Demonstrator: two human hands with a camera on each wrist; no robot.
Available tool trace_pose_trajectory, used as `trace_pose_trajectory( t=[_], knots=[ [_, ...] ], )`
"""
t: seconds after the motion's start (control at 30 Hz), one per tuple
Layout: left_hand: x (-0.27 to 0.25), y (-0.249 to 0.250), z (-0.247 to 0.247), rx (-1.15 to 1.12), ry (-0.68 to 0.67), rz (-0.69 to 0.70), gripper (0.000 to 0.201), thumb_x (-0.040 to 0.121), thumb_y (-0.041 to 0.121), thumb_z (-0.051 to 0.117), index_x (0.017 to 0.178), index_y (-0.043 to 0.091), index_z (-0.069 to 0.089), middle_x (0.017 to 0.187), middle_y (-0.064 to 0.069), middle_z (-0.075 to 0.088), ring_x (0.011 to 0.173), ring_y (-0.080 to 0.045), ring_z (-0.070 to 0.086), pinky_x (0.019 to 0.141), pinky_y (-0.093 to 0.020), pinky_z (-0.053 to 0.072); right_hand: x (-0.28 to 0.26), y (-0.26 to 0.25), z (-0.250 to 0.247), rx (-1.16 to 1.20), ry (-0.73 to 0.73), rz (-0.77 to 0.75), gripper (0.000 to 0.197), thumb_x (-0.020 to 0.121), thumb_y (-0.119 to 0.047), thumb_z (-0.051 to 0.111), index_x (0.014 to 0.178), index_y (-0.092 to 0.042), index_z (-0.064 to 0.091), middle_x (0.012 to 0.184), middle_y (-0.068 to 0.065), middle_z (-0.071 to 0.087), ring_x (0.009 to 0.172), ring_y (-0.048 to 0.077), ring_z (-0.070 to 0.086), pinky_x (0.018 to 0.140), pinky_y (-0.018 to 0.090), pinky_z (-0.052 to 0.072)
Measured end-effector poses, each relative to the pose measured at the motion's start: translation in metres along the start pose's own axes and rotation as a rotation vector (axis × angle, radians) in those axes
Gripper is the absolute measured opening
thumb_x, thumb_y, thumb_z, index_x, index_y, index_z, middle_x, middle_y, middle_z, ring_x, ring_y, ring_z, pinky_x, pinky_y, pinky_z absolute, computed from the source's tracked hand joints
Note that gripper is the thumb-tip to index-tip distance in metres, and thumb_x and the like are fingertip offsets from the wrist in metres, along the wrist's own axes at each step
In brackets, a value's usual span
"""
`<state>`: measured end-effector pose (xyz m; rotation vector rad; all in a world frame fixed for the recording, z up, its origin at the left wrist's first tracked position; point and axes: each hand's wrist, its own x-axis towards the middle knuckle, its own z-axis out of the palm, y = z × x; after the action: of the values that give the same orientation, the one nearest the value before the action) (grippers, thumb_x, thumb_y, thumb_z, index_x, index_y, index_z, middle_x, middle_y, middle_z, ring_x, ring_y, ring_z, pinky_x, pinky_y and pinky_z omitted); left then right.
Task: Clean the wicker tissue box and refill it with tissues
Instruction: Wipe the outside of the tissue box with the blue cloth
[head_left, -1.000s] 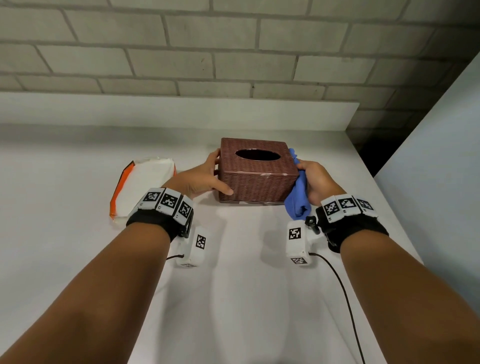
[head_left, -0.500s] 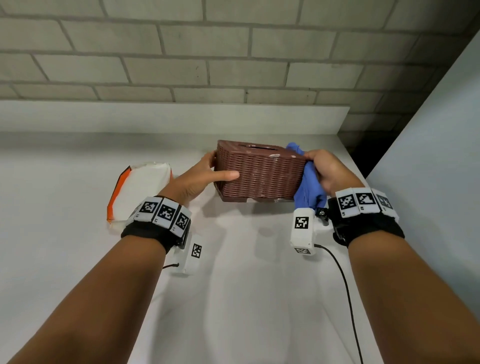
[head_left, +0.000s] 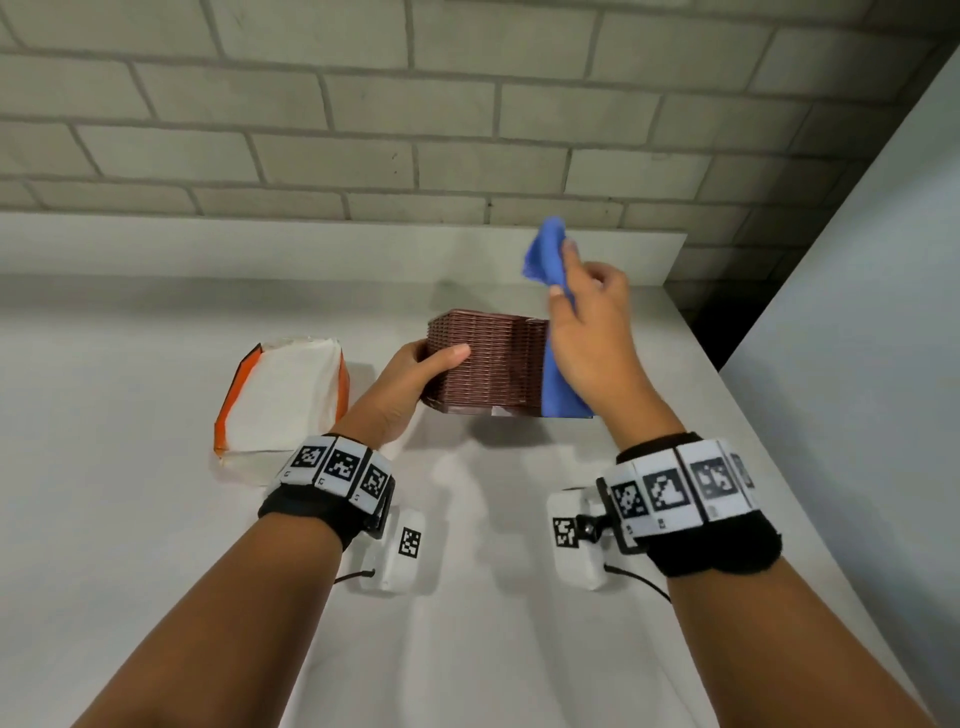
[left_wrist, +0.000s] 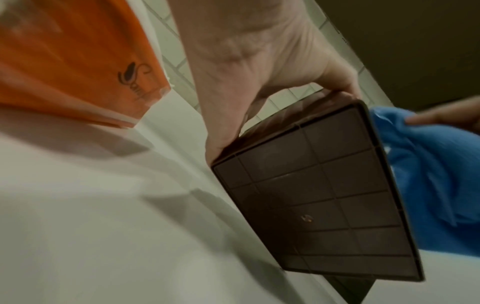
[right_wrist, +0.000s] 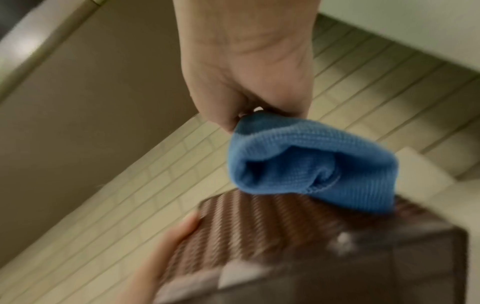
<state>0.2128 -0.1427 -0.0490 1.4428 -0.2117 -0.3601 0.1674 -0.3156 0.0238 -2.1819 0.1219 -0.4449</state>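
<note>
The brown wicker tissue box (head_left: 488, 364) is lifted off the white table and tilted, so its gridded underside (left_wrist: 327, 195) shows in the left wrist view. My left hand (head_left: 421, 374) grips its left side, thumb on the near wall. My right hand (head_left: 587, 322) is raised above the box's right end and pinches a blue cloth (head_left: 550, 291), which hangs down over the box's right side (right_wrist: 306, 164). A white and orange tissue pack (head_left: 283, 400) lies on the table to the left of the box.
A brick wall (head_left: 467, 130) and a low white ledge (head_left: 363, 249) run behind the white table (head_left: 156, 519). A grey panel (head_left: 857, 312) stands on the right, with a dark gap beside the table's far right corner.
The box has come up off the table and tipped. My right hand rose from the box's right side to above it, pulling the blue cloth upward.
</note>
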Motion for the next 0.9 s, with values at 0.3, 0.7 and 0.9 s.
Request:
trace_pose_trajectory(
  t=[0.3,0.7,0.9],
  knots=[
    [-0.009,0.003,0.006,-0.085,0.059,0.003,0.018,0.093,0.022,0.049,0.097,0.014,0.065,0.075,0.008,0.076,0.071,-0.003,0.071,0.062,-0.017,0.055,-0.035,0.002,0.034,-0.701,-0.134,-0.219,0.058,0.1,-0.039,0.016,0.152,-0.016,0.015,0.162,0.009,-0.001,0.145,0.035,0.01,0.117,0.046,0.015],
    [-0.016,0.01,0.008,-0.182,0.098,-0.003,0.017,0.093,0.021,0.049,0.093,0.014,0.065,0.069,0.009,0.075,0.066,-0.001,0.071,0.056,-0.013,0.053,-0.028,0.019,0.033,-0.616,-0.04,-0.3,0.061,0.094,-0.037,0.013,0.151,-0.018,0.023,0.158,0.009,0.024,0.147,0.03,0.018,0.118,0.044,0.016],
    [-0.015,0.013,0.014,-0.191,0.104,0.008,0.016,0.087,0.027,0.055,0.092,0.016,0.066,0.071,0.007,0.076,0.067,-0.004,0.071,0.057,-0.016,0.054,-0.031,0.004,0.045,-0.597,0.022,-0.213,0.064,0.092,-0.034,0.01,0.15,-0.012,0.023,0.158,0.011,0.024,0.148,0.032,0.014,0.12,0.043,0.012]
  ],
)
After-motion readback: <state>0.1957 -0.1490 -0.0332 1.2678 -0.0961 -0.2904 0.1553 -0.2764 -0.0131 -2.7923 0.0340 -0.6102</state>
